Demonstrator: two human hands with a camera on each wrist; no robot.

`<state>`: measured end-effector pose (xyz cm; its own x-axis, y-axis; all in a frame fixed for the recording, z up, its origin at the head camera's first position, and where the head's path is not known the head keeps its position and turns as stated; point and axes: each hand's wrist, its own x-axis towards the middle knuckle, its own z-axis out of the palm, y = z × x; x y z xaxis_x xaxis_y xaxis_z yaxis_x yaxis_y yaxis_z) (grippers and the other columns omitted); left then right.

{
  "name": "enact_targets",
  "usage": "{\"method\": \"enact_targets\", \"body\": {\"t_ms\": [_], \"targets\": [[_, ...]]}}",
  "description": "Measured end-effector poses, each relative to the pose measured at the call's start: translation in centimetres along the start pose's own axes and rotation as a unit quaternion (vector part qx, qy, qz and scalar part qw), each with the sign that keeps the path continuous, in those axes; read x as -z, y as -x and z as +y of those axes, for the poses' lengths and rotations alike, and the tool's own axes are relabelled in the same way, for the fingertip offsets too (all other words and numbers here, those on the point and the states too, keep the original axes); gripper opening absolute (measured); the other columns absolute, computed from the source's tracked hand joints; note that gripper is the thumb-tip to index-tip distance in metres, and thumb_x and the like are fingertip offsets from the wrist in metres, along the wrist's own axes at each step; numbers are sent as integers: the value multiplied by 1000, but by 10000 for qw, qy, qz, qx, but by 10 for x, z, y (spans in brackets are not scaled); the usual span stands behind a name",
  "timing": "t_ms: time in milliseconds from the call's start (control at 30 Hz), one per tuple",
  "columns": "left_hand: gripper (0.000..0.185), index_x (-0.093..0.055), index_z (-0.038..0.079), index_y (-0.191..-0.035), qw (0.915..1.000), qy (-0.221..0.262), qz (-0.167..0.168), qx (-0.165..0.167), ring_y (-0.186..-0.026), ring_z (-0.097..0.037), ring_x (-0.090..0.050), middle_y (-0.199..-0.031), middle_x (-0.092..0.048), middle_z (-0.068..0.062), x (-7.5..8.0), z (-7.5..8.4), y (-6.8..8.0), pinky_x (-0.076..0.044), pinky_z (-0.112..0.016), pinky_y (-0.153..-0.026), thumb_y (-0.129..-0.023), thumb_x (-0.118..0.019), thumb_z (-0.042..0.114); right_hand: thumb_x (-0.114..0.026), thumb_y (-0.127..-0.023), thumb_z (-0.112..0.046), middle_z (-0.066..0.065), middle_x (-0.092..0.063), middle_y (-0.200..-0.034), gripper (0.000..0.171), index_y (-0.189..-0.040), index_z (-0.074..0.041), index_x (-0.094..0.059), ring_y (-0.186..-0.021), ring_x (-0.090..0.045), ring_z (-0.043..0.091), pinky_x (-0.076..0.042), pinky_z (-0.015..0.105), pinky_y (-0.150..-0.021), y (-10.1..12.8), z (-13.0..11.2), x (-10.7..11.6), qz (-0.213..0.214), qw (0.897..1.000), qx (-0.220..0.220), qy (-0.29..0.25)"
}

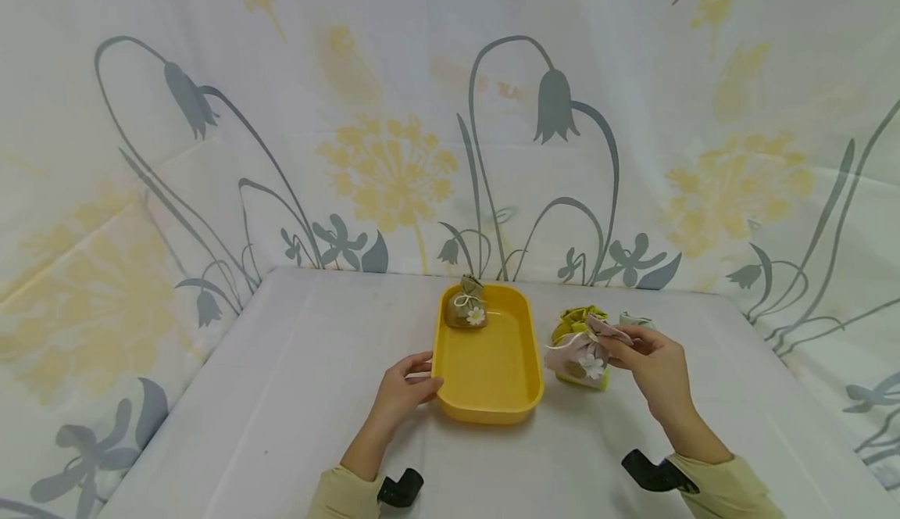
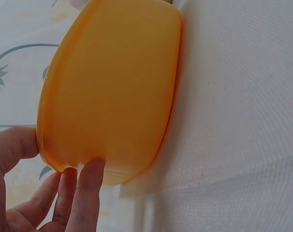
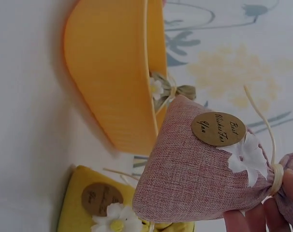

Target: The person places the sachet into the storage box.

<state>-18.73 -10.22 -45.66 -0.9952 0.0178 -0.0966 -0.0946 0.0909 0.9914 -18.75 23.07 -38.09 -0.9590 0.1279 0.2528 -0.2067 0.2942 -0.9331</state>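
A white table carries the scene, its cloth smooth and faintly woven. Behind and to both sides hangs a pale curtain printed with grey bellflowers, curling grey stems and yellow dandelion heads. An olive-brown sachet with a white daisy lies at the far end. A yellow-green sachet stands on the table, with a small pale grey-green sachet just beyond it, partly hidden.

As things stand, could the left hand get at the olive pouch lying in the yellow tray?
Probably yes. The left hand rests on the near left rim of the yellow tray, which is open-topped, and the olive pouch sits alone at its far end. Nothing lies between them, though the hand would have to let go of the rim.
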Motion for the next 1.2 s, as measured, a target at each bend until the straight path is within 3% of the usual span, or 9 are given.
{"method": "enact_targets", "body": {"t_ms": [300, 533, 800, 1033, 1200], "targets": [[50, -52, -4, -128, 10000, -2, 27, -25, -95, -25, -61, -113, -55, -18, -2, 0, -1, -56, -32, -73, -82, -69, 5, -68, -84, -6, -8, -63, -84, 30, -104, 15, -60, -73, -63, 6, -56, 27, -65, -11, -4, -19, -149, 9996, 210, -149], [50, -51, -6, -127, 10000, 27, 20, -93, -94, -26, -61, -113, -54, -21, -1, 0, 1, -56, -32, -72, -81, -69, 4, -69, -83, -6, 2, -66, -87, 32, -106, 15, -60, -71, -63, 8, -56, 26, -64, -19, -8, -33, -384, 9985, 62, -373], [50, -51, -5, -127, 9999, 72, -13, -91, -94, -26, -60, -114, -54, -22, 0, 2, 1, -56, -31, -73, -81, -69, 4, -70, -84, -13, 15, -65, -95, 33, -107, 9, -63, -71, -63, 11, -57, 30, -66, -30, -12, -51, -548, 9982, -228, -20], [50, -51, -5, -127, 10000, 13, -18, -83, -94, -26, -61, -114, -55, -21, 0, 0, 1, -56, -32, -73, -82, -68, 5, -71, -83, -21, 12, -64, -93, 34, -106, 4, -65, -74, -62, 15, -56, 31, -71, -41, -15, -67, -776, 9957, -479, 166], [50, -51, -5, -127, 9999, 40, -39, -101, -94, -26, -61, -114, -55, -22, 1, 0, 1, -56, -32, -73, -82, -68, 5, -71, -83, -17, 12, -64, -92, 30, -104, 4, -66, -75, -62, 16, -56, 34, -72, -47, -19, -78, -808, 9958, -347, 240]]}}
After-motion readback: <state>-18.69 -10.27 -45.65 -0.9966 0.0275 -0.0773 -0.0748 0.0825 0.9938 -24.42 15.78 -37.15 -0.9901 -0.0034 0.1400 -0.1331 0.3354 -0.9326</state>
